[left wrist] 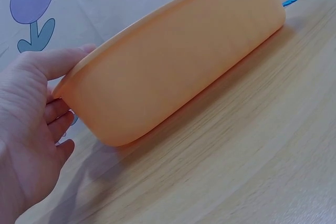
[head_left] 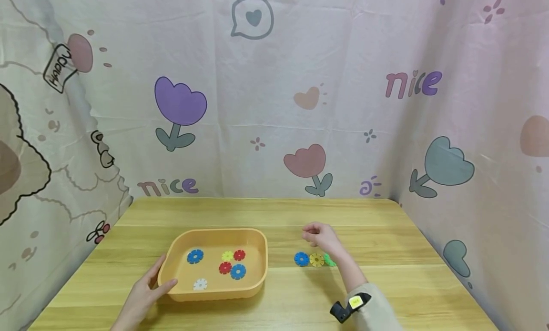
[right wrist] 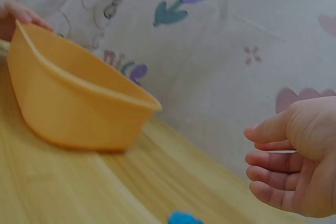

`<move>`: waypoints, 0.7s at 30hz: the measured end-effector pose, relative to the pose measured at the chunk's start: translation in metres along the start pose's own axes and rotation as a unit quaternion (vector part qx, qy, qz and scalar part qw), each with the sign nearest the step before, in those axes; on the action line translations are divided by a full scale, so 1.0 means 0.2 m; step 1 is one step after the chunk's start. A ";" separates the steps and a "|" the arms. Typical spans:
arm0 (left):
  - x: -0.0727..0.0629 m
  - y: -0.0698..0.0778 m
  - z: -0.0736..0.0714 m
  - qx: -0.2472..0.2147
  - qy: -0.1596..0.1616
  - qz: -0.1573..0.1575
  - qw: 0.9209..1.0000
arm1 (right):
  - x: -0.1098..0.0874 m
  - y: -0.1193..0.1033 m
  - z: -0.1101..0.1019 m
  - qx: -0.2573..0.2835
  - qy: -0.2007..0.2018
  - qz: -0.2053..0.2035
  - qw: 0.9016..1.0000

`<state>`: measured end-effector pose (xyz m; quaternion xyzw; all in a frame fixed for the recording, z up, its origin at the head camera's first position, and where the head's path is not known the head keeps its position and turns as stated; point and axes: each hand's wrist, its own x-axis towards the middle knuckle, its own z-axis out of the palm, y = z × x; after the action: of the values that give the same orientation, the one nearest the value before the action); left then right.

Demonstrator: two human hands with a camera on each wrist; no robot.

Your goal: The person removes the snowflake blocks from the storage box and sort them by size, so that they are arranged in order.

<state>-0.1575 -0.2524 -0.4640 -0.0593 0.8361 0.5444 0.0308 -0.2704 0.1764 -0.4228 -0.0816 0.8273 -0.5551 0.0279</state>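
Observation:
My left hand [head_left: 143,290] holds the left rim of a yellow-orange plastic basin [head_left: 218,295], thumb over the edge and fingers along the outside, as the left wrist view shows. Inside the basin lie several notched snowflake discs: blue discs [head_left: 195,256], red discs [head_left: 239,255], a yellow disc [head_left: 227,255] and a white disc [head_left: 200,284]. My right hand [head_left: 322,236] is raised above the table, its fingers loosely curled around nothing. Below it a blue disc [head_left: 301,259], a yellow disc [head_left: 317,260] and a partly hidden green disc [head_left: 329,260] form a row.
The wooden table [head_left: 274,214] carries the basin on the left and the disc row to its right. A printed curtain [head_left: 257,107] hangs behind and along both sides. A black device [head_left: 349,307] is strapped on the right wrist.

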 end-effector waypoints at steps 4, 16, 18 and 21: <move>0.00 0.01 0.00 -0.005 0.001 0.011 1.000 | 0.02 -0.09 0.08 0.012 -0.022 -0.020 0.999; -0.01 0.02 0.00 -0.014 -0.007 -0.003 1.000 | 0.06 -0.30 0.39 0.034 -0.104 -0.055 0.993; -0.01 0.02 0.00 -0.015 -0.006 -0.003 1.000 | 0.07 -0.32 0.44 0.035 -0.113 -0.056 0.991; -0.01 0.02 0.00 -0.019 -0.006 -0.003 1.000 | 0.08 -0.36 0.53 0.030 -0.124 -0.052 0.991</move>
<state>-0.1556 -0.2506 -0.4600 -0.0596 0.8251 0.5607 0.0362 -0.2649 0.0502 -0.3963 -0.1913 0.7950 -0.5663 0.1037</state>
